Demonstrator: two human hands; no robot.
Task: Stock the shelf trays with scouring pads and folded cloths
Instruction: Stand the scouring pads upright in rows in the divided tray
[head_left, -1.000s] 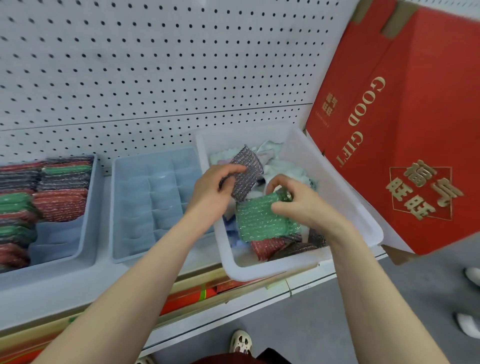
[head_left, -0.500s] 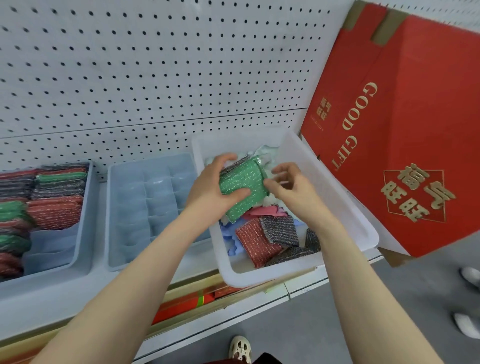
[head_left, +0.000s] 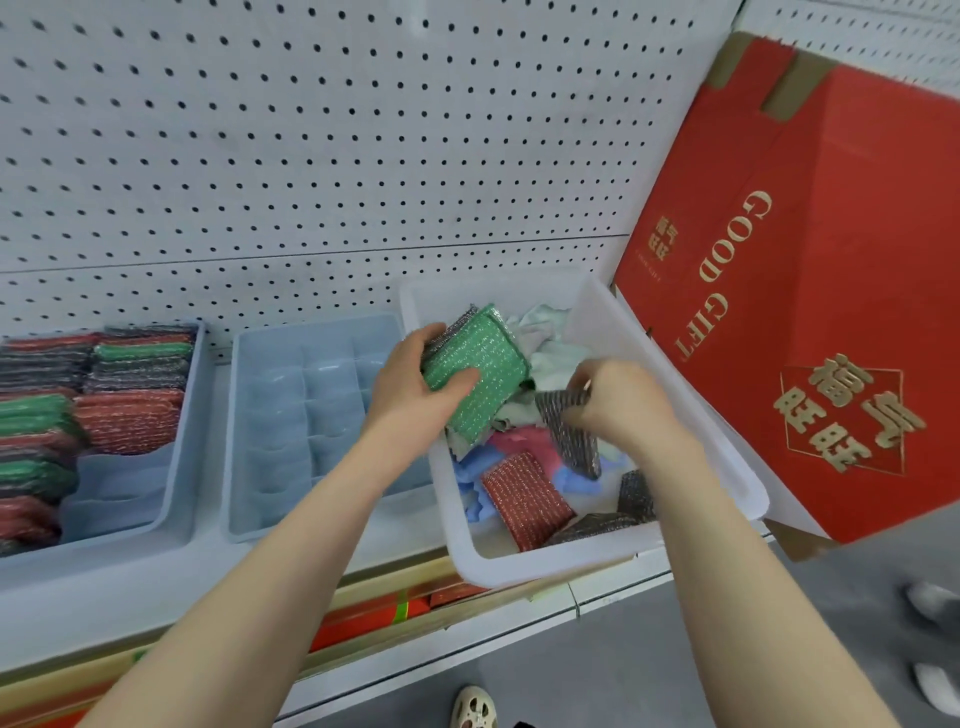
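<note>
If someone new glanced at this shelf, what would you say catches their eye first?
Probably the big red gift box with gold "GOOD GIFT" lettering, leaning at the right against the pegboard. Next, the left hand holding a glittery green scouring pad above the white bin, while the right hand pinches a dark pad there.

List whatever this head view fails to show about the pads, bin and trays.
- Grey pad: mostly hidden behind the green pad held by the left hand.
- White bin floor: covered by cloths and pads.
- Left tray: cut off by the left edge.
- Right hand fingertips: blurred on the dark pad.
</note>
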